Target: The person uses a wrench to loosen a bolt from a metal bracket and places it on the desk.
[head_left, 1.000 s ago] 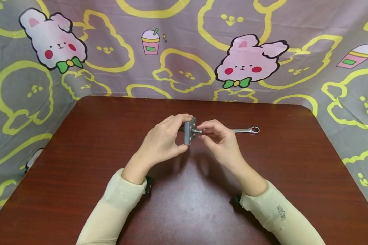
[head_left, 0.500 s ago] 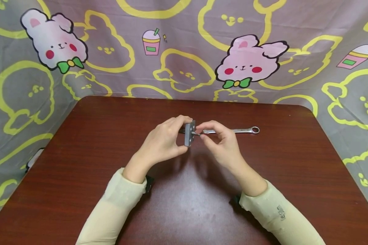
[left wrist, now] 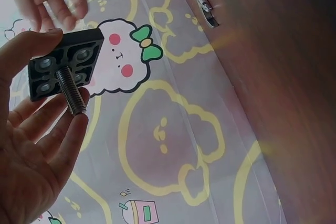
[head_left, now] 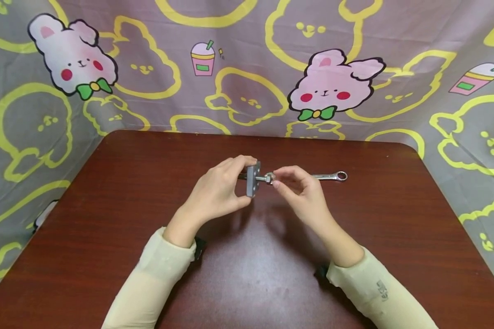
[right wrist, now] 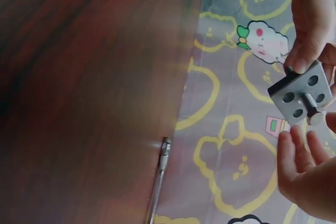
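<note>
In the head view my left hand [head_left: 214, 187] grips a grey square plate [head_left: 251, 181] by its edges, held upright above the table. A metal bolt [head_left: 261, 178] passes through the plate's middle. Its threaded shank [left wrist: 71, 92] juts from the near face in the left wrist view, and its head [right wrist: 316, 118] stands off the other face in the right wrist view. Close beside the bolt head, my right hand [head_left: 302, 194] has thumb and forefinger apart. Whether a fingertip still touches the head is hard to tell. Other right fingers [right wrist: 299, 150] spread loosely below the plate.
A combination wrench [head_left: 331, 176] lies on the dark red-brown table [head_left: 148, 173] behind the right hand, its ring end to the right. Part of it is hidden by the hand. A patterned cloth [head_left: 247, 55] hangs around the table's back and sides.
The right fingers have moved off to the right, and the bolt head now shows between them and the plate. The left hand and plate have stayed nearly in place.
</note>
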The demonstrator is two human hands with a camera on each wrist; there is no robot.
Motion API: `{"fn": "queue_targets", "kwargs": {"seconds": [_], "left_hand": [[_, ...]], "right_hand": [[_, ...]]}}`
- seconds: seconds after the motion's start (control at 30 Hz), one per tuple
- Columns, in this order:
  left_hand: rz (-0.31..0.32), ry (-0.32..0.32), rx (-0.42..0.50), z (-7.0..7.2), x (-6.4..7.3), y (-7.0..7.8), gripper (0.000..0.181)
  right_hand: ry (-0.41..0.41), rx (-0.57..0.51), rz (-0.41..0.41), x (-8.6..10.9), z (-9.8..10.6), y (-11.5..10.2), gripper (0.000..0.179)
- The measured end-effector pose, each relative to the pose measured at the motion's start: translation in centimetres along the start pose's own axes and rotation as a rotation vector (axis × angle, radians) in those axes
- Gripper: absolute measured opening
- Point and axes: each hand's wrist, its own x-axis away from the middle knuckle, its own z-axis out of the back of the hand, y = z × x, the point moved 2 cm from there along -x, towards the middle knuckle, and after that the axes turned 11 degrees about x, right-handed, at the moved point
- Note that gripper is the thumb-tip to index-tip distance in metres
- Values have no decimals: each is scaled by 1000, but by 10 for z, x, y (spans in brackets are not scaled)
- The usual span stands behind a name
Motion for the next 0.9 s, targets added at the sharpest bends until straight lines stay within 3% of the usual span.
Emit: {"fn": "queue_targets", "kwargs": {"seconds": [0.17,0.5,0.9], "left_hand": [[-19,8,6,-1,-1,1,71],[-34,21,-16,0,-1,3,71],[-12,8,-13,0,-1,5,71]], "right_hand": [[-70,81,-35,0,-4,4,14],[-75,45,-63,-2,-6,-1,14],[-53,-12,20,0,-5,-4,28]]}}
